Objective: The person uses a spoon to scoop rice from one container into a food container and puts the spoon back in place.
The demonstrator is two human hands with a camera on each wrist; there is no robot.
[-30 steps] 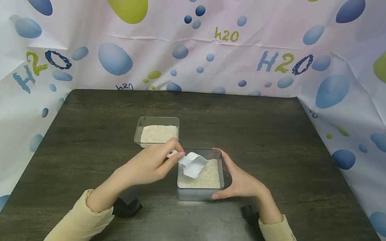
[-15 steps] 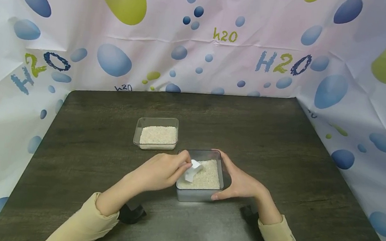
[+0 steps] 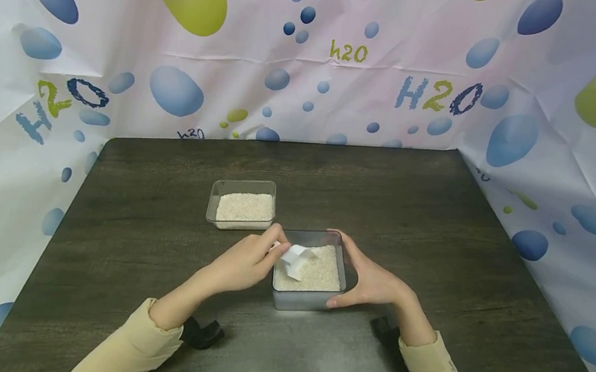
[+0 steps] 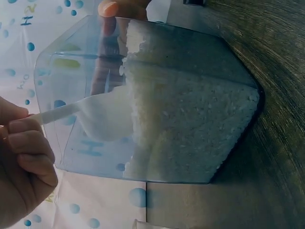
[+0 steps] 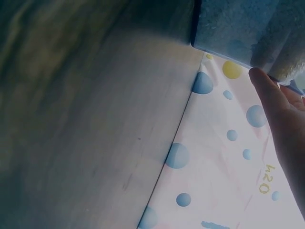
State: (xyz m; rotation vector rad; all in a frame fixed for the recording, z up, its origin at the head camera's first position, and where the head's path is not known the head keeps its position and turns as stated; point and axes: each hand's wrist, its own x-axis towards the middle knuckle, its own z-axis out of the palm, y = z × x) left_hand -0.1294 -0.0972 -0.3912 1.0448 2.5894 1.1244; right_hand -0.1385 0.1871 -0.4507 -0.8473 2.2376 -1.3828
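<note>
My left hand (image 3: 243, 263) pinches the handle of a white scoop (image 3: 295, 261) between thumb and fingers. The scoop's cup tilts into the rice (image 3: 323, 270) on the left side of a clear grey plastic container (image 3: 302, 300). In the left wrist view, the scoop (image 4: 107, 117) shows through the container wall, its cup against the rice surface. My right hand (image 3: 375, 279) holds the same container at its right side, thumb at the front wall and fingers at the far corner. From the right wrist, the thumb (image 5: 267, 90) lies against the container's wall.
Behind and to the left stands a second, shallower clear container (image 3: 214, 201) holding rice (image 3: 245, 207). Both are on a dark wood-grain table (image 3: 410, 210). A patterned sheet (image 3: 312, 54) rises along the table's back and sides.
The left hand and scoop have dipped down into the rice, then shifted slightly up and left. The right hand and the container stay in place.
</note>
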